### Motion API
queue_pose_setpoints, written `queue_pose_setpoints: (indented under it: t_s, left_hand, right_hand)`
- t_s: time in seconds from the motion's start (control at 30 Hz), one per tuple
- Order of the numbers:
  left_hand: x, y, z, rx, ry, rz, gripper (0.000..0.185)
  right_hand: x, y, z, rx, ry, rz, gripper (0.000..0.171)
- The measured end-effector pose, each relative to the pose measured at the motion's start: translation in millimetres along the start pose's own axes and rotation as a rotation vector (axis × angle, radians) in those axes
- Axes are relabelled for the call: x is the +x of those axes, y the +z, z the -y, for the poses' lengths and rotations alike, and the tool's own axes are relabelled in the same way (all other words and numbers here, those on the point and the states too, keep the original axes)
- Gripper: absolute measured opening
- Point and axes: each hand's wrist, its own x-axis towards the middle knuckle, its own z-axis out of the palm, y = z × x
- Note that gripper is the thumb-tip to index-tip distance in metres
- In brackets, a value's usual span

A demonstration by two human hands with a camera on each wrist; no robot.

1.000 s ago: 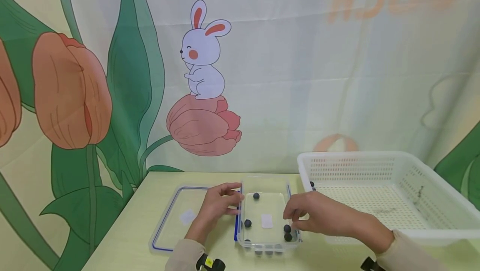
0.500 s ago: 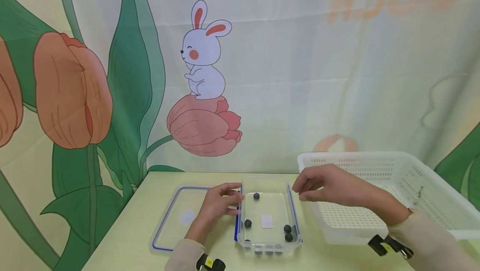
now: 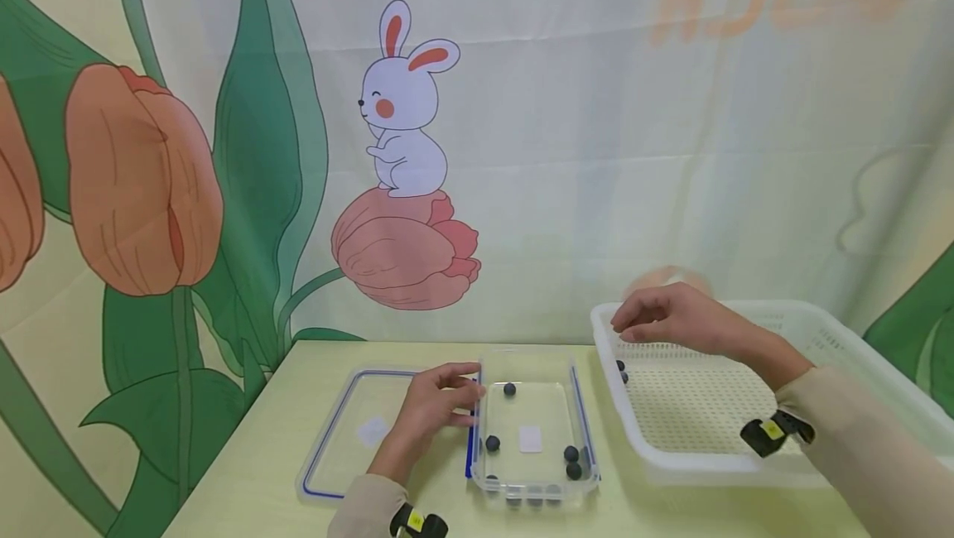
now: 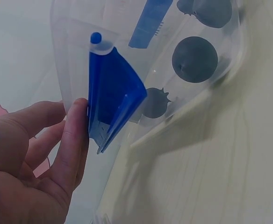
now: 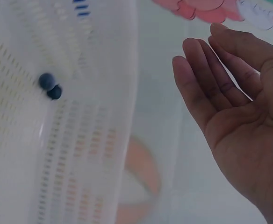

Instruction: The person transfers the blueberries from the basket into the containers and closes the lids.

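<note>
A clear plastic box (image 3: 547, 414) with blue side latches holds several blueberries (image 3: 493, 444), mostly near its front end. My left hand (image 3: 440, 397) rests its fingertips on the box's left wall; in the left wrist view the fingers are extended beside a hanging blue latch (image 4: 111, 88). Through the wall there, a blueberry (image 4: 195, 59) shows large. Over the left rim of a white basket (image 3: 693, 462) hovers my right hand (image 3: 681, 319), fingers loosely bent and holding nothing. Two blueberries (image 5: 46, 81) lie inside the basket against its wall, below that hand.
To the left of the box, a clear lid (image 3: 339, 447) with a blue seal lies on the pale yellow table (image 3: 253, 447). Part of it is behind my left forearm. A printed cloth (image 3: 537, 149) with flowers and a rabbit hangs behind the table.
My right hand has risen from the box's right side and moved right and away, over the basket's left rim. The left hand and box have stayed put.
</note>
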Motion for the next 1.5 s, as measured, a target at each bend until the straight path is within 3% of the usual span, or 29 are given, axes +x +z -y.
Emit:
queue_pose_setpoints:
  t_s: [0.23,0.47,0.7,1.23,1.5]
  left_hand:
    - [0.1,1.6,-1.2,0.002,-0.009,-0.006,0.044]
    - [0.2,1.9,-1.3,0.006,-0.005,-0.010,0.044]
    - [1.0,1.8,-1.2,0.010,-0.010,-0.012,0.044]
    - [2.7,2.8,-1.0,0.011,-0.013,-0.013,0.044]
    - [3.8,1.8,0.9,0.010,-0.006,-0.014,0.045]
  right_hand:
    - [10.2,-3.1,-36.9,0.072,0.110,0.015,0.022]
    - [18.1,1.7,-68.9,0.182,0.167,0.090,0.024]
    - [25.5,11.7,-95.8,0.153,0.219,0.139,0.019]
    - [32.5,32.4,-107.1,0.123,0.181,0.275,0.020]
    - [35.5,40.3,-111.3,0.051,0.154,0.279,0.010]
